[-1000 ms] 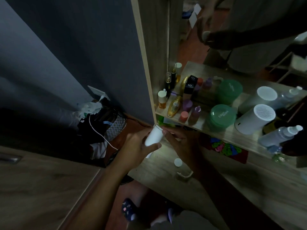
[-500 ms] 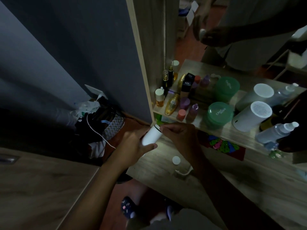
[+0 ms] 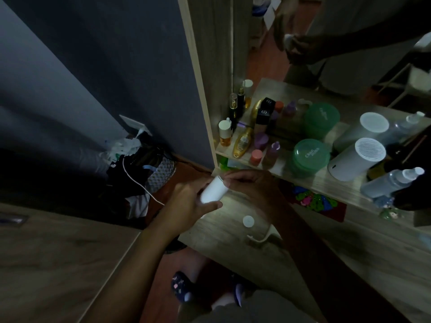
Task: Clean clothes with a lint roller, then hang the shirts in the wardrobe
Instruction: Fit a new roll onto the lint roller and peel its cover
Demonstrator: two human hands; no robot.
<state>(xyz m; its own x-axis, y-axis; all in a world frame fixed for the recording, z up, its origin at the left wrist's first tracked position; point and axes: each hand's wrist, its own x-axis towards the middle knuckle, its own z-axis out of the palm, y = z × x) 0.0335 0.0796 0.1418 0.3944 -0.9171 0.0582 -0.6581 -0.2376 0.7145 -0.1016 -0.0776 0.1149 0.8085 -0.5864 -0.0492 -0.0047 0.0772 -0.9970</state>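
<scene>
Both hands meet over the near left corner of the wooden desk [image 3: 233, 231]. Left hand [image 3: 186, 203] wraps the white lint roller [image 3: 213, 191] from below, thumb pressed along its lower end, fingers curled behind it. Right hand [image 3: 251, 190] comes in from the right, fingertips pinched at the roller's upper end, touching it. Roller is tilted, top end pointing up and right toward the shelf edge, held just above the desk, between my two hands. Dim light, so I can't tell if a sheet is being peeled. On the desk just below my right hand: a small white cap [image 3: 248, 221] and a curled white strip [image 3: 263, 237]. Shelf [image 3: 310, 180] behind holds a green jar [image 3: 307, 156], a white cylinder device [image 3: 356, 159] and a spray bottle [image 3: 391, 183], all well apart from the roller. Bag pile [image 3: 140, 173] sits on the floor to the left.
</scene>
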